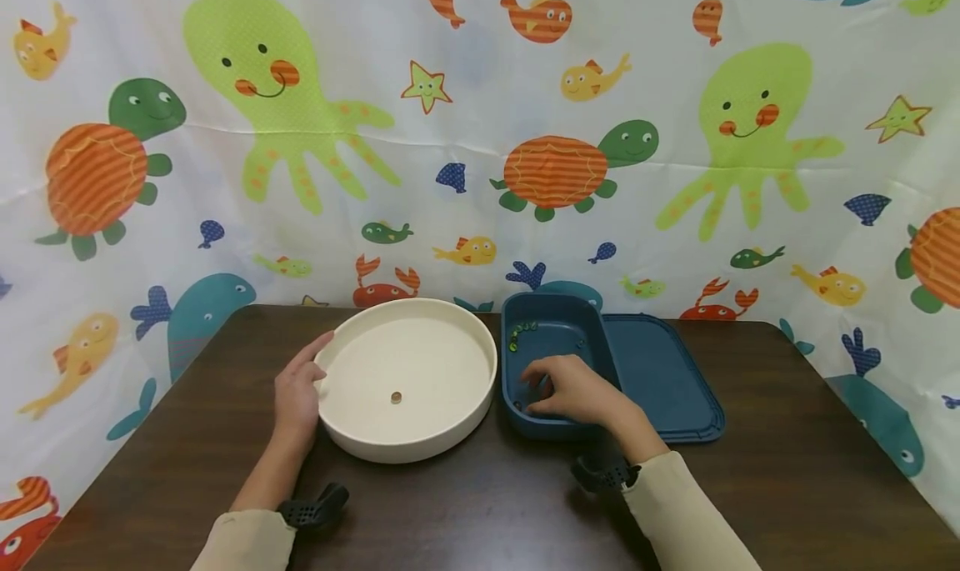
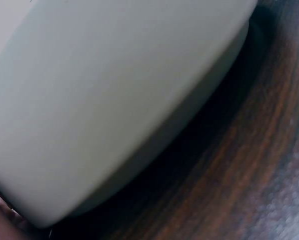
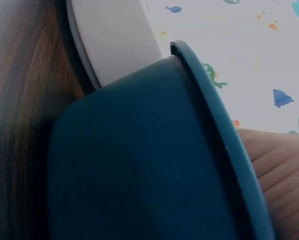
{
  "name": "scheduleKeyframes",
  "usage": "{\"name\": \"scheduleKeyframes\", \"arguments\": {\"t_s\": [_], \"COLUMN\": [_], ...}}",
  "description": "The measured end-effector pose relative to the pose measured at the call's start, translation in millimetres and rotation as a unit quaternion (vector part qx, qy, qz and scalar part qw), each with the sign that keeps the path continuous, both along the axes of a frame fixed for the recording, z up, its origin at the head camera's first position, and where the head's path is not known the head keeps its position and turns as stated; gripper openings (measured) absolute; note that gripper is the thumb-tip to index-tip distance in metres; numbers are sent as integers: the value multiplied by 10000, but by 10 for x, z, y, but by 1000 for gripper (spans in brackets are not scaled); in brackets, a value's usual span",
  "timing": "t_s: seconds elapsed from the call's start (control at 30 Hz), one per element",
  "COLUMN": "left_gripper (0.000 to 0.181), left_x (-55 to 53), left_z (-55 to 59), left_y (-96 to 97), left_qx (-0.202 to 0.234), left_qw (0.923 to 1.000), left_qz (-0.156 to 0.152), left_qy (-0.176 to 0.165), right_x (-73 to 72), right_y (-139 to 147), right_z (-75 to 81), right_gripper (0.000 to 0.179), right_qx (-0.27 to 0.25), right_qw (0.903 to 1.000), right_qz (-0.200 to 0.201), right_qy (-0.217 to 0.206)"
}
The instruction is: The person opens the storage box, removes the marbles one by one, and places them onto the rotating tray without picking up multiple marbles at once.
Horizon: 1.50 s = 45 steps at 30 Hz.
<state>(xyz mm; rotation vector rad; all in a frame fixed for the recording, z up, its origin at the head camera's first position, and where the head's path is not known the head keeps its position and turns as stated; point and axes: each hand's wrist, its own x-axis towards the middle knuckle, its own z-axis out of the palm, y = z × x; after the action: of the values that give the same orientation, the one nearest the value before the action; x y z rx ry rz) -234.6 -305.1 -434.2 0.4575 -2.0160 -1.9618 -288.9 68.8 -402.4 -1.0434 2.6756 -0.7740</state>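
Observation:
In the head view a round cream dish (image 1: 408, 346) with a low wall stands on the table. One small brown round piece (image 1: 396, 398) lies in it. My left hand (image 1: 297, 396) holds the dish's left side, its thumb at the rim. To the right sits a deep blue container (image 1: 551, 307). Several small green pieces (image 1: 522, 331) lie near its far left corner. My right hand (image 1: 573, 389) reaches into this container, thumb and fingertips apart near its left wall. A tiny dark piece (image 1: 517, 405) lies close to the thumb. The right wrist view shows mainly the container's outer wall (image 3: 134, 155).
A flat blue lid (image 1: 660, 371) lies right of the container, against it. Everything stands on a dark wooden table (image 1: 465, 513). Behind the table hangs a white cloth (image 1: 465, 79) printed with sea animals. Black cameras are strapped to both wrists.

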Motion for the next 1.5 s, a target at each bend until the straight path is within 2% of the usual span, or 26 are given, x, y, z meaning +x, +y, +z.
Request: {"name": "scheduleKeyframes", "arguments": {"t_s": [0.33,0.53,0.63,1.0,1.2,1.37,1.5], "left_gripper": [58,58,58,58,58,59,58], "left_x": [-18,-8,-10,-9,-14,6,10], "left_z": [-16,-13,-1,-21,-24,-44,-44], "left_y": [-14,-35,-34,-26,-19,-28,-44], "left_qx": [75,50,-21,-6,52,-1,-26], "left_qw": [9999,9999,9999,9999,9999,9999,10000], "left_qz": [-77,-58,0,6,21,86,21], "left_qy": [62,110,124,137,139,87,64], "right_x": [-61,-83,-85,-62,-14,27,33], "right_y": [-130,-205,-211,-115,-83,-96,-164], "right_z": [-49,-64,-54,63,218,281,339], "right_gripper": [24,10,9,9,10,12,14], "right_qx": [410,485,466,-110,-479,-699,-824], "right_qw": [9982,9979,9982,9999,9982,9966,9953], "right_qz": [379,393,353,-39,-284,-292,-300], "right_qy": [-217,-143,-93,87,241,328,417]}}
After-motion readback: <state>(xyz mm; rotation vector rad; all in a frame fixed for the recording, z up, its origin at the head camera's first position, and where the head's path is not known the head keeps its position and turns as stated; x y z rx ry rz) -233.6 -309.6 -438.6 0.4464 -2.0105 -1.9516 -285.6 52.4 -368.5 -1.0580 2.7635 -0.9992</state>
